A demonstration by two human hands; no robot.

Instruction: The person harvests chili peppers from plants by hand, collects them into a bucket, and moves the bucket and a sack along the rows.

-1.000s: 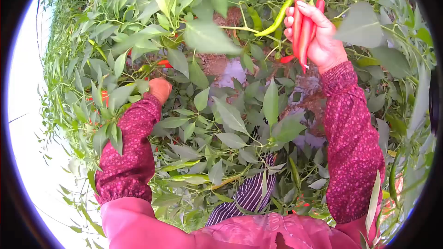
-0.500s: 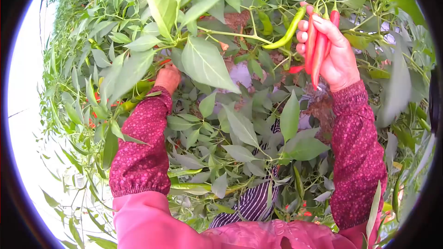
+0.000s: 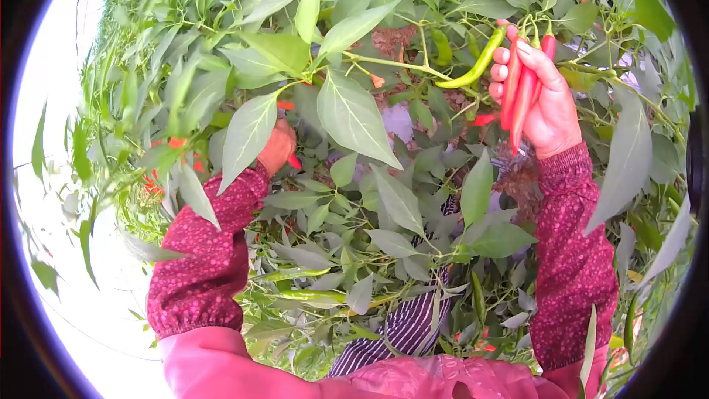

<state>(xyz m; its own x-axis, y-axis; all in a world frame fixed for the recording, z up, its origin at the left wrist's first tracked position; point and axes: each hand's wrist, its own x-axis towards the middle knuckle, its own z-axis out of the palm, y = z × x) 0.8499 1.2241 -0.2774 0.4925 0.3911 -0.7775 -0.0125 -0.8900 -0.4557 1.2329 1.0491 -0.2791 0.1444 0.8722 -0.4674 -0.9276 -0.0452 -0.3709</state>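
My right hand (image 3: 546,96), at the upper right, is closed around a bunch of red chili peppers (image 3: 523,103). Their stems point up and their tips hang below the fingers. Just left of it a curved green chili pepper (image 3: 476,66) hangs from a branch. My left hand (image 3: 279,148) is in among the foliage at the left, curled, with most of its fingers behind a large leaf (image 3: 249,133). A red chili pepper's tip (image 3: 295,162) pokes out at its lower right side, and another bit of red (image 3: 286,105) shows above it.
Dense pepper plants surround both arms. Long green chili peppers (image 3: 314,295) hang low in the middle, and red ones (image 3: 151,183) show at the left. A broad leaf (image 3: 343,114) hangs between the hands. Striped cloth (image 3: 402,332) shows below.
My left hand has shifted slightly down, and a red tip now shows beside it. Leaves at the left have swung about. My right hand keeps its hold on the red chili peppers.
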